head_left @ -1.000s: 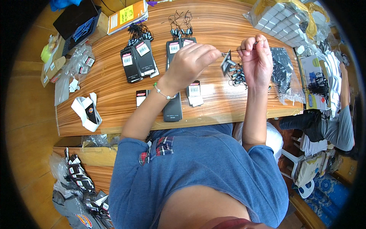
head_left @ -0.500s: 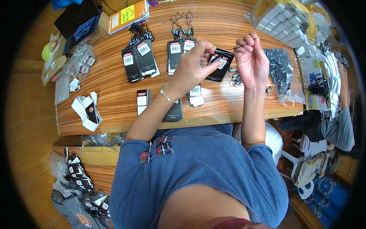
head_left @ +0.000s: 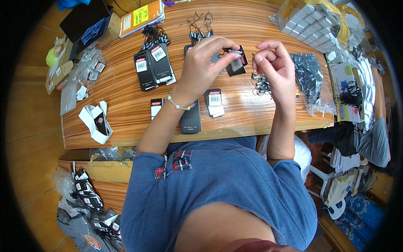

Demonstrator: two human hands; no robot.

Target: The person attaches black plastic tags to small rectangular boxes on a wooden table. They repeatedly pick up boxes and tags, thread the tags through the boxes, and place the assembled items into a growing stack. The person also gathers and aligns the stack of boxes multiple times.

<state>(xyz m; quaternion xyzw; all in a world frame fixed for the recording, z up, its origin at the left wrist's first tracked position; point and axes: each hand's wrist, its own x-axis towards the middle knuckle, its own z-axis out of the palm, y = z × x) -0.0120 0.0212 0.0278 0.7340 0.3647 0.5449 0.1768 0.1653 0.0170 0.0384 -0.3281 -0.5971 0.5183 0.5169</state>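
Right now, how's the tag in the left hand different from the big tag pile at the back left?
The held tag is up in the left hand; the tag pile lies on the table. The held tag looks small; the tag pile spreads wider, with black cords at its far end. Both look dark.

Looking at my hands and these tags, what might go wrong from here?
The black rectangular card tag might slip, held only by your left hand. The jumbled black cords with grey-blue ends beside your right hand could tangle. The stack of long dark-grey card tags sits near the front edge of the brown wood-grain table, so your left forearm might knock it.
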